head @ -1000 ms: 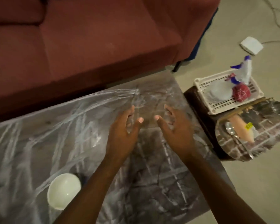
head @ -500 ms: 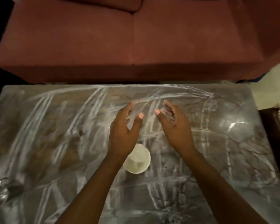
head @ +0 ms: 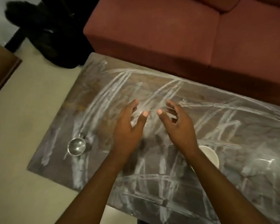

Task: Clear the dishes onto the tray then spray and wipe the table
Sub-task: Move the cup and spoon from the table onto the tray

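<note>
A grey marble-look table (head: 152, 188) streaked with white smears fills the view. Near its left end stands a small steel cup (head: 77, 146) with a handle. A white bowl (head: 211, 156) sits at the right, partly hidden behind my right forearm. My left hand (head: 128, 128) and my right hand (head: 179, 125) hover side by side over the table's middle, both empty with fingers spread. The cup lies well left of my left hand. No tray is in view.
A red sofa (head: 176, 34) runs along the table's far side. A dark bag or chair base (head: 44, 29) stands on the pale floor (head: 23, 118) at the upper left. A brown wooden furniture edge (head: 0, 67) shows at the far left.
My view has swung left: the side stool with the tray and basket has left the frame, the bowl has shifted right, and the steel cup has come into view. My hands keep the same pose.
</note>
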